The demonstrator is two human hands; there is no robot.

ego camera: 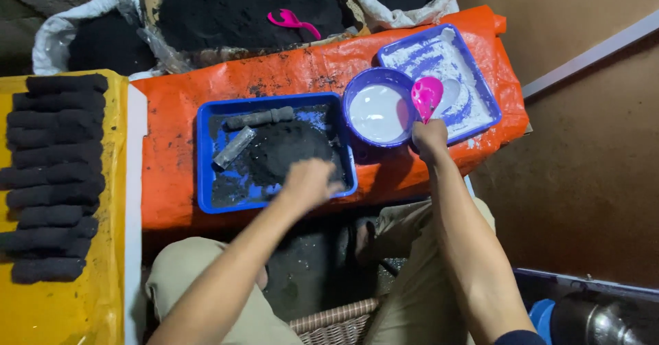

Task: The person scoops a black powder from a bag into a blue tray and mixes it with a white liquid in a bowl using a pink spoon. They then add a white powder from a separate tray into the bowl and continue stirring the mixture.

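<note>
Nearest me, my knees are framing a wicker basket (336, 321). My left hand (309, 180) is pressing into the black powder (285, 149) in the blue tray (206, 159); I cannot tell whether that grip is closing. My right hand (429, 138) is gripping the pink scoop (426, 96) by its handle, over the bowl (379, 111) of white liquid. The powder is looking loose, light and crumbly; the scoop stiff, best taken by the handle.

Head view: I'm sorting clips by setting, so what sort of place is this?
Probably a small, informal workshop for hand-making charcoal briquettes. Sacks of black powder stand behind an orange tarp, a blue tray holds dark mix, and rows of black moulded sticks lie on a yellow sheet.
</note>
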